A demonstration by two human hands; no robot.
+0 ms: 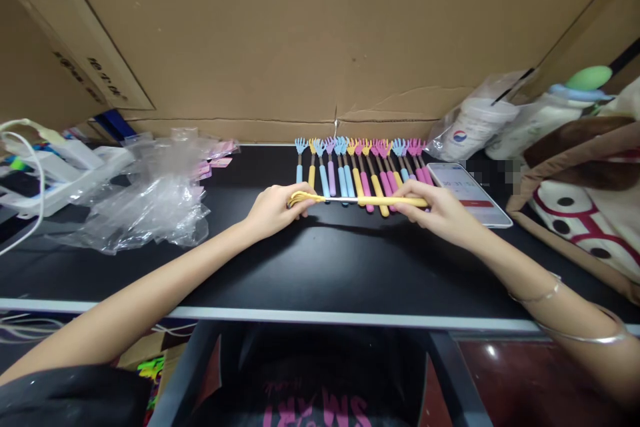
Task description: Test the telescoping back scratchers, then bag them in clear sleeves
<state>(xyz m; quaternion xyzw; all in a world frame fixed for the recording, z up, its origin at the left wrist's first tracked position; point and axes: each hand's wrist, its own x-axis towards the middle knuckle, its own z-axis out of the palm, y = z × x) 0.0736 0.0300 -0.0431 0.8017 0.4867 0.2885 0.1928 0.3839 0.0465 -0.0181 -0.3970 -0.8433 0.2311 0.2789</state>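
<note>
A yellow back scratcher (383,201) with a metal shaft lies level between my two hands, a little above the black desk. My left hand (275,210) pinches it at the claw end. Around the handle end, the fingers of my right hand (433,208) are closed. Just beyond, several back scratchers (331,170) in blue, yellow, purple and pink lie side by side in a row, claws pointing to the cardboard wall. My hands and the held one cover some of their handle ends.
Crumpled clear plastic bags (165,193) and a white power strip (75,177) lie on the left. To the right are a phone (470,193), a bagged Pepsi cup (475,127), a bottle (565,107) and a cloth bag (590,193). Cardboard (300,33) walls the back.
</note>
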